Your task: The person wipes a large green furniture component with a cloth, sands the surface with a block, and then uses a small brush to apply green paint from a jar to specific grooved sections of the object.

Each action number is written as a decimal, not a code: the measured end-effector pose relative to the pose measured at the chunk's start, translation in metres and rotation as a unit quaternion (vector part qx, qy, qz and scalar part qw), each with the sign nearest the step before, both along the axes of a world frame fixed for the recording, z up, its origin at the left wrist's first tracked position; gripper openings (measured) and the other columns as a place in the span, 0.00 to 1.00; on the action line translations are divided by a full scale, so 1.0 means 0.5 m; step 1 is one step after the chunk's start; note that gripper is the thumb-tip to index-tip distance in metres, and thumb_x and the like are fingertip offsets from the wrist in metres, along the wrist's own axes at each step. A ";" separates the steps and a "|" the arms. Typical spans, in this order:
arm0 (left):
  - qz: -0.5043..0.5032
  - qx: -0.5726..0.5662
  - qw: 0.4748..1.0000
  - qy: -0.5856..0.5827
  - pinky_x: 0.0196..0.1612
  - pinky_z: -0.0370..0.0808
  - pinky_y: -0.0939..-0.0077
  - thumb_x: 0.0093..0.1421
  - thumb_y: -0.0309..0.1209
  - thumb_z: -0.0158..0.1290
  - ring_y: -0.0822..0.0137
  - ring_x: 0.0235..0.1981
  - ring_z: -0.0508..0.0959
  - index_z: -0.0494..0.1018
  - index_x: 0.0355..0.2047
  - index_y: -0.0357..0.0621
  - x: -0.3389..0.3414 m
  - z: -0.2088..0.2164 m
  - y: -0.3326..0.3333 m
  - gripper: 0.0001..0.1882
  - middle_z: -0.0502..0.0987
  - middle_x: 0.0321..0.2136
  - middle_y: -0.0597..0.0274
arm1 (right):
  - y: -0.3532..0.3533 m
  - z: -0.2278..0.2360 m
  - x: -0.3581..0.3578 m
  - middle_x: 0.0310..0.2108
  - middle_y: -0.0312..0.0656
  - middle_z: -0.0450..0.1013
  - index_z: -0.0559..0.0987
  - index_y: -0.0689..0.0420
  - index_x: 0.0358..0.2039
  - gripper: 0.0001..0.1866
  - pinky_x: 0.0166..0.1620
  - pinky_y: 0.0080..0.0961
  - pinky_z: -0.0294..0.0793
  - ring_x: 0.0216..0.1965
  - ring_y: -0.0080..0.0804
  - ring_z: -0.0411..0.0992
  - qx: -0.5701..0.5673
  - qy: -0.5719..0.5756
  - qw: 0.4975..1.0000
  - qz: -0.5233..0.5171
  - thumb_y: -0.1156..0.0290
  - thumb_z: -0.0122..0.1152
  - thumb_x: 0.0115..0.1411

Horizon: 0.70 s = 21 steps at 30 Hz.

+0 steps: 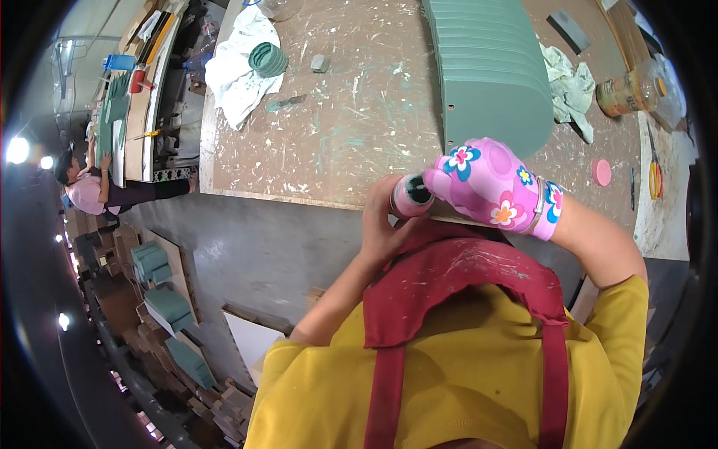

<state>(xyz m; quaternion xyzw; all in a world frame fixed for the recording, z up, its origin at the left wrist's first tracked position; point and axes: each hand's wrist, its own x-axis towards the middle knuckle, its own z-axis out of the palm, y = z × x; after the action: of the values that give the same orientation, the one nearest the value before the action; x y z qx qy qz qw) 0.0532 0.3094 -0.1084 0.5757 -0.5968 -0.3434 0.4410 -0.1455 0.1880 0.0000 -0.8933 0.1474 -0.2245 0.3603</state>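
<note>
Bare-skinned, my left hand is wrapped round a small pinkish cup at the near edge of the worktable. Dark green stuff, like paint or putty, coats the cup's inside. My right hand wears a pink flowered glove and is closed beside the cup's mouth. Its fingertips meet close to the rim; whatever they pinch, if anything, is hidden. Just beyond the right hand lies a row of overlapping grey-green panels with rounded corners and small holes along one edge.
A green roll-like ring rests on a white cloth at the left. Rightward are a crumpled cloth, a pink disc, a jar and yellow-handled scissors. Another person works at a far-left bench.
</note>
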 end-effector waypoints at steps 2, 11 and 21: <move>-0.024 -0.070 0.995 -0.065 0.50 0.70 0.63 0.44 0.27 0.65 0.50 0.48 0.72 0.65 0.52 0.42 0.000 -0.005 -0.009 0.34 0.70 0.47 0.50 | -0.012 0.007 0.013 0.22 0.42 0.70 0.75 0.56 0.32 0.07 0.26 0.35 0.69 0.23 0.44 0.70 -0.071 0.051 0.995 0.041 0.73 0.57 0.50; -0.052 -0.031 0.998 -0.005 0.49 0.71 0.64 0.47 0.26 0.64 0.53 0.50 0.72 0.64 0.54 0.38 -0.003 -0.010 -0.008 0.34 0.69 0.50 0.49 | -0.012 -0.026 0.054 0.20 0.43 0.69 0.73 0.52 0.27 0.04 0.25 0.34 0.70 0.23 0.43 0.71 -0.056 0.132 0.985 0.097 0.70 0.57 0.49; -0.023 -0.091 0.992 -0.082 0.50 0.69 0.61 0.44 0.22 0.64 0.47 0.47 0.72 0.65 0.53 0.37 -0.028 0.005 -0.019 0.34 0.71 0.47 0.47 | -0.034 -0.012 0.034 0.22 0.48 0.71 0.73 0.56 0.27 0.07 0.28 0.37 0.72 0.26 0.49 0.72 -0.098 0.089 0.988 0.079 0.73 0.60 0.45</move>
<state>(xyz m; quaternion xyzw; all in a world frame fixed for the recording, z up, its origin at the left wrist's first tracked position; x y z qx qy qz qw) 0.0391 0.2998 -0.1057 0.5454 -0.6731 -0.2494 0.4328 -0.1284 0.1712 -0.0062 -0.9495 0.0848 -0.1286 0.2734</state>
